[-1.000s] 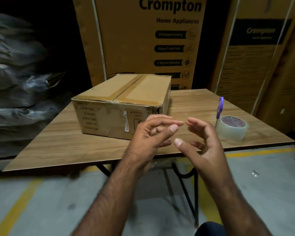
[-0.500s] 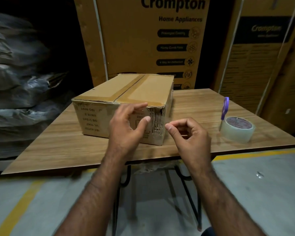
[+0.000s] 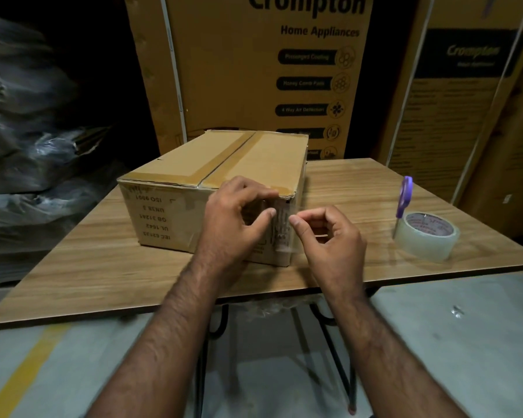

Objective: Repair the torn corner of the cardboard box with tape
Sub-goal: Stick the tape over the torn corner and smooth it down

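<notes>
A brown cardboard box [image 3: 224,164] sits on the wooden table [image 3: 103,267], its top seam taped. Its near right corner [image 3: 282,227] is torn, with the corrugated layer showing. My left hand [image 3: 233,218] is in front of the box's near face, thumb and fingers pinched just left of that corner. My right hand [image 3: 329,239] is pinched just right of it. A short strip of clear tape [image 3: 289,248] stretches between the two hands, lying over the torn corner. The clear tape roll [image 3: 426,236] rests at the table's right side.
Purple-handled scissors [image 3: 404,194] lean against the tape roll. Tall printed cartons [image 3: 254,70] stand right behind the table. Plastic-wrapped bundles [image 3: 27,146] are stacked at the left. The table's near edge is just below my wrists, with grey floor under it.
Both hands have moved forward from the table's near edge up to the box's torn corner. The fingers now pinch close together at either side of the corner.
</notes>
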Tool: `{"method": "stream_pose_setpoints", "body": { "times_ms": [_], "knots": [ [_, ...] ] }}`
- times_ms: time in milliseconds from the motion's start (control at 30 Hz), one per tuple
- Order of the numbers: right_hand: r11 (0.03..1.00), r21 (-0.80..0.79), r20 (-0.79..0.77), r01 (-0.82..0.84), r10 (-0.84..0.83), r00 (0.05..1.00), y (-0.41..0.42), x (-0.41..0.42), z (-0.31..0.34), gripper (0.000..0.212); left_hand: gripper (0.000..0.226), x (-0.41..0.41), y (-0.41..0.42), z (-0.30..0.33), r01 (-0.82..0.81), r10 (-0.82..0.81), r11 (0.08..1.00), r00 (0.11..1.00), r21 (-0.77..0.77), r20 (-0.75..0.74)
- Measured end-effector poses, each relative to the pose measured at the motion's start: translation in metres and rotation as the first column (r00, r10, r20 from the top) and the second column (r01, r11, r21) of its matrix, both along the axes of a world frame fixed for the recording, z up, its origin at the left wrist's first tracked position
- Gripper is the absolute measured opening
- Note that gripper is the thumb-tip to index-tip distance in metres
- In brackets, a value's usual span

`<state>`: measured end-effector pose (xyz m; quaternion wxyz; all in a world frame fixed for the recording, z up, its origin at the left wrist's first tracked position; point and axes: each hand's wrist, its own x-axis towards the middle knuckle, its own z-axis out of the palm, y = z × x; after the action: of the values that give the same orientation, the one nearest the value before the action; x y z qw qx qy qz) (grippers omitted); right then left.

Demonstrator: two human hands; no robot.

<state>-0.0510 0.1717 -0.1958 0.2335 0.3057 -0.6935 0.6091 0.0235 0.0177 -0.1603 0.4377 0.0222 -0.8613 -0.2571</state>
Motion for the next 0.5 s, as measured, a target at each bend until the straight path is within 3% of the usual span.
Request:
{"method": "stream_pose_setpoints", "body": {
  "times_ms": [500],
  "knots": [
    [0.999,-0.016,-0.071,0.036,-0.037,0.997,-0.0094,-0.0088,-0.0061,0.009,0.027,-0.0104,0.0026,-0.0018,-0.069,0.069,0.998,0.997,-0.001,-0.017]
  ]
}}
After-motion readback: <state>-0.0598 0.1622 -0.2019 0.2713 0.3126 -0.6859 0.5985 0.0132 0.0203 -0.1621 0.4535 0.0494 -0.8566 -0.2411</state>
